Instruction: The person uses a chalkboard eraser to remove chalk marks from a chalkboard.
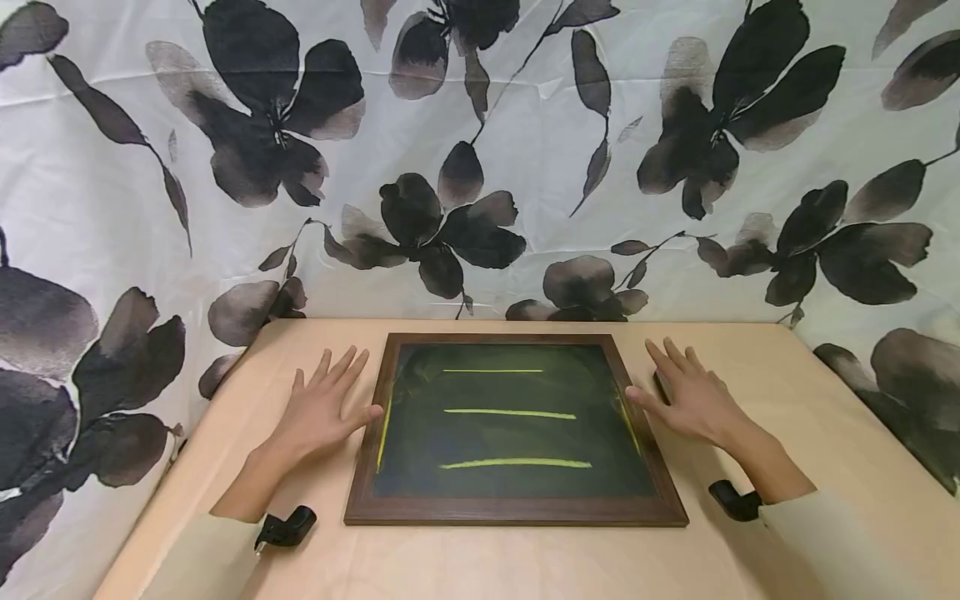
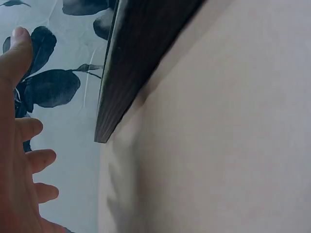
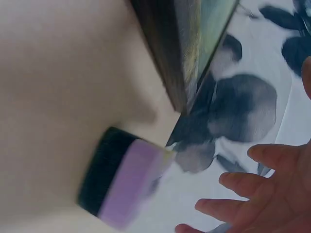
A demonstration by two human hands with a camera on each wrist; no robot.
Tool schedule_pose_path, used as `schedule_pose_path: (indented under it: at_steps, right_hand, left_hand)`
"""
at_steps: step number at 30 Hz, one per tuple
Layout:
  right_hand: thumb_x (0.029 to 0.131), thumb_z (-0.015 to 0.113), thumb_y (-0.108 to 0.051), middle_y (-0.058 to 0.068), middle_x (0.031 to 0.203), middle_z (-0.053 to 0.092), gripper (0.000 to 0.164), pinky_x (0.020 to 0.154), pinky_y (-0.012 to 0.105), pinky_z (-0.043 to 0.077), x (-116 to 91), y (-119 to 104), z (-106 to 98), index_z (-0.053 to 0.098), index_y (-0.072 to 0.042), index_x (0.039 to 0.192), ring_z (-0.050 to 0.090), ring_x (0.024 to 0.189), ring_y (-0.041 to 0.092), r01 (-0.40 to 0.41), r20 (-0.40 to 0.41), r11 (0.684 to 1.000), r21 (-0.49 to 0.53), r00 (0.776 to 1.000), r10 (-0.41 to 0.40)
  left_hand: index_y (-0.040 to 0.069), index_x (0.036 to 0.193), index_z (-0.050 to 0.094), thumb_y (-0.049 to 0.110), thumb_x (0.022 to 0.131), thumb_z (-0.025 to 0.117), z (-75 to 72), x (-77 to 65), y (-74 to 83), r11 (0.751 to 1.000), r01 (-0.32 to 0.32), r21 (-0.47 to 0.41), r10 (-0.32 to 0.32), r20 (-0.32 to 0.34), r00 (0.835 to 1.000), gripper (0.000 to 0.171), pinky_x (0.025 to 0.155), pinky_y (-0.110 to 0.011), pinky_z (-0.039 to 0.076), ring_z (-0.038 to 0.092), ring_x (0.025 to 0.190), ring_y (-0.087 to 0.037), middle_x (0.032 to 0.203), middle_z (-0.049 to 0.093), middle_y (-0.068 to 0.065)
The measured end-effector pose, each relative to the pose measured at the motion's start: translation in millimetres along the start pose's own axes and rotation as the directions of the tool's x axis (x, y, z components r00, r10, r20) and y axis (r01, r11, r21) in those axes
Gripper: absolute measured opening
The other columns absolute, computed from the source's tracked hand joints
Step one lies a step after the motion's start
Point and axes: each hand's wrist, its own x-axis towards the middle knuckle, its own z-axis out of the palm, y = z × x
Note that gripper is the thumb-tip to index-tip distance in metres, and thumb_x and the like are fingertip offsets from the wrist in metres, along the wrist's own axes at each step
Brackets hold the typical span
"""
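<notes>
A small chalkboard [image 1: 517, 437] in a brown wooden frame lies flat on the table, with three horizontal yellow lines drawn across it. More yellow marks run along its left and right inner edges. Left of the board, my left hand [image 1: 318, 417] is held with fingers spread, its thumb near the frame. On the other side my right hand [image 1: 693, 400] is likewise spread, thumb by the frame's right edge. Both hands look raised over the table and hold nothing. Under the right hand is a purple block eraser [image 3: 129, 182] with a dark felt side, mostly hidden in the head view.
The light wooden table [image 1: 517, 567] backs onto a white cloth [image 1: 555, 158] printed with dark flowers. A black wrist camera [image 1: 287, 527] sits on the left wrist, and another black camera [image 1: 735, 501] on the right. Pale sleeves cover both forearms.
</notes>
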Motion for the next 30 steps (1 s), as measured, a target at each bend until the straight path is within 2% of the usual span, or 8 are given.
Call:
schedule_pose_path:
  at_steps: [4, 8, 12, 15, 18, 21, 25, 30]
  right_hand:
    - [0.094, 0.052, -0.049, 0.032, 0.151, 0.016, 0.084, 0.088, 0.081, 0.020, -4.9, 15.6, 8.3, 0.015, -0.002, 0.153, 0.017, 0.132, 0.058, -0.036, -0.058, 0.996, 0.083, 0.997, 0.041]
    - [0.094, 0.055, -0.044, 0.037, 0.145, 0.025, 0.082, 0.088, 0.077, 0.028, -6.7, 27.3, 16.9, 0.020, 0.004, 0.150, 0.028, 0.126, 0.060, -0.038, -0.135, 0.987, 0.154, 0.989, 0.059]
    - [0.094, 0.056, -0.042, 0.040, 0.139, 0.032, 0.080, 0.086, 0.073, 0.031, -11.0, 35.2, 26.9, 0.024, 0.009, 0.147, 0.031, 0.120, 0.061, -0.092, -0.189, 0.975, 0.200, 0.973, 0.131]
    - [0.093, 0.058, -0.043, 0.043, 0.135, 0.030, 0.081, 0.075, 0.075, 0.027, -16.2, 39.3, 33.4, 0.025, 0.010, 0.146, 0.026, 0.115, 0.064, -0.166, -0.197, 0.957, 0.240, 0.956, 0.216]
    - [0.091, 0.060, -0.044, 0.046, 0.133, 0.026, 0.084, 0.067, 0.072, 0.026, -19.2, 42.6, 36.9, 0.024, 0.009, 0.146, 0.023, 0.110, 0.065, -0.215, -0.182, 0.938, 0.272, 0.946, 0.269]
    - [0.090, 0.062, -0.045, 0.047, 0.131, 0.022, 0.088, 0.065, 0.069, 0.028, -17.3, 43.4, 37.7, 0.023, 0.010, 0.146, 0.022, 0.109, 0.064, -0.239, -0.158, 0.932, 0.273, 0.944, 0.289]
    - [0.089, 0.065, -0.042, 0.049, 0.127, 0.024, 0.089, 0.065, 0.066, 0.032, -11.5, 42.7, 37.6, 0.022, 0.014, 0.144, 0.025, 0.108, 0.065, -0.252, -0.143, 0.934, 0.254, 0.945, 0.294]
    - [0.092, 0.062, -0.040, 0.049, 0.121, 0.033, 0.086, 0.068, 0.062, 0.038, -7.1, 44.4, 39.1, 0.024, 0.023, 0.138, 0.032, 0.106, 0.063, -0.242, -0.131, 0.944, 0.225, 0.952, 0.276]
  left_hand:
    - [0.013, 0.153, 0.025, 0.061, 0.088, 0.053, 7.2, 0.4, 0.8, 0.997, -0.004, -0.076, 0.003, -0.006, 1.000, 0.086, 0.104, -0.072, 0.010, 0.012, 0.141, -0.043, 0.155, 0.025, -0.012]
    - [0.012, 0.153, 0.025, 0.057, 0.090, 0.054, 14.6, 0.3, -0.2, 0.983, -0.016, -0.184, 0.017, 0.003, 1.000, 0.083, 0.107, -0.068, 0.012, 0.014, 0.141, -0.043, 0.155, 0.025, -0.013]
    - [0.010, 0.153, 0.024, 0.052, 0.093, 0.055, 23.8, -0.3, -1.3, 0.940, -0.034, -0.341, 0.051, 0.041, 0.998, 0.080, 0.109, -0.064, 0.011, 0.013, 0.141, -0.042, 0.155, 0.024, -0.014]
    - [0.009, 0.153, 0.024, 0.047, 0.093, 0.057, 30.9, -0.3, -1.7, 0.902, -0.061, -0.428, 0.096, 0.061, 0.993, 0.078, 0.111, -0.062, 0.008, 0.011, 0.142, -0.040, 0.155, 0.024, -0.014]
    - [0.008, 0.152, 0.026, 0.045, 0.092, 0.060, 37.8, -0.2, -2.4, 0.900, -0.101, -0.424, 0.141, 0.066, 0.988, 0.078, 0.111, -0.063, 0.006, 0.012, 0.142, -0.039, 0.156, 0.023, -0.014]
    - [0.006, 0.151, 0.028, 0.046, 0.091, 0.061, 42.0, -2.2, -3.2, 0.921, -0.126, -0.368, 0.158, 0.058, 0.986, 0.079, 0.110, -0.063, 0.005, 0.015, 0.142, -0.040, 0.156, 0.021, -0.014]
    - [0.005, 0.150, 0.030, 0.046, 0.090, 0.062, 43.2, -5.9, -4.1, 0.940, -0.121, -0.318, 0.144, 0.049, 0.988, 0.080, 0.111, -0.062, 0.007, 0.017, 0.141, -0.039, 0.157, 0.020, -0.015]
    - [0.004, 0.150, 0.029, 0.046, 0.090, 0.062, 41.9, -7.5, -6.8, 0.948, -0.105, -0.300, 0.129, 0.061, 0.990, 0.080, 0.111, -0.061, 0.007, 0.017, 0.141, -0.039, 0.157, 0.018, -0.015]
